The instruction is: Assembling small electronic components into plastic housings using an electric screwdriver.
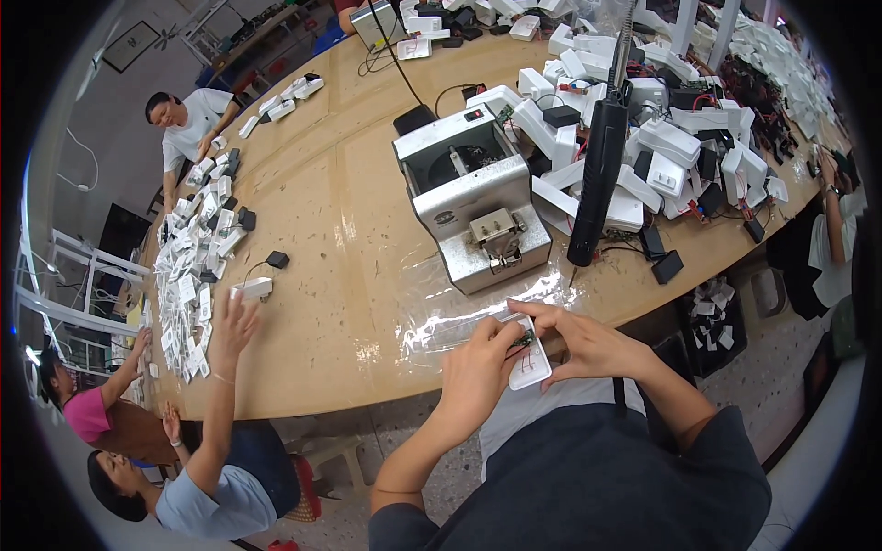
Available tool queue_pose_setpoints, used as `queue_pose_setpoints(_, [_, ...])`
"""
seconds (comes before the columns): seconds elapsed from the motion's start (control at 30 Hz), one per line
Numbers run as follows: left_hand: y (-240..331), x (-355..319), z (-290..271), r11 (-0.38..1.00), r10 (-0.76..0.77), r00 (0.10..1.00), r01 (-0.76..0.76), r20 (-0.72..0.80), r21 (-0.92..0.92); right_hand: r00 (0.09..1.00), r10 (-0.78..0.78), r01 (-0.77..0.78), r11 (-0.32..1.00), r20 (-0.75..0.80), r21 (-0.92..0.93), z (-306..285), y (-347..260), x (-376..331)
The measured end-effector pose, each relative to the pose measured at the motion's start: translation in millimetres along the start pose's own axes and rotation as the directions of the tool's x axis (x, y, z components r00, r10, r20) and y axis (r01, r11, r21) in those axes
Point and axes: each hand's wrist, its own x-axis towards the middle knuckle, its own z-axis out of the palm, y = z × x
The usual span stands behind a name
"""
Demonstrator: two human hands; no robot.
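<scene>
Both my hands hold one small white plastic housing [531, 365] at the near edge of the wooden table [349, 275]. My left hand [480, 365] grips its left side, with the thumb over a small green circuit board [524, 340] sitting in it. My right hand [579, 338] closes over its top and right side. A black electric screwdriver [595, 179] hangs upright just beyond my hands, its bit pointing down at the table. Behind it stands a grey metal screw feeder box [473, 207].
A heap of white housings and black parts [661, 138] fills the table's right side. At the left a co-worker's hand [230, 326] reaches toward a white part [253, 289] beside a spread of small white pieces [188, 275]. Other people sit round the table.
</scene>
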Motion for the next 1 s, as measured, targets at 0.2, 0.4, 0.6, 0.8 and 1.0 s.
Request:
queue_pose_setpoints(0.2, [-4, -11, 9, 0.997, -0.034, 0.998, 0.037, -0.047, 0.069, 0.691, -0.315, -0.189, 0.790, -0.651, -0.583, -39, -12, 12])
queue_pose_setpoints(0.4, [-11, -11, 26, 0.998, 0.005, 0.996, -0.011, -0.088, -0.068, 0.529, -0.064, -0.050, 0.993, -0.846, -0.106, -70, 25, 47])
queue_pose_setpoints(0.6, [-9, -14, 26, 0.996, -0.037, 0.991, 0.026, -0.126, -0.091, 0.495, 0.201, -0.061, 0.978, -0.845, 0.197, -76, 39, 53])
queue_pose_setpoints(0.8, [-10, -13, 24, 0.994, -0.050, 0.991, 0.037, -0.122, -0.106, 0.552, 0.308, -0.042, 0.938, -0.775, 0.344, -81, 44, 59])
queue_pose_setpoints(1.0, [-10, -13, 23, 0.992, -0.060, 0.989, 0.044, -0.137, -0.120, 0.552, 0.347, -0.102, 0.931, -0.758, 0.351, -78, 47, 54])
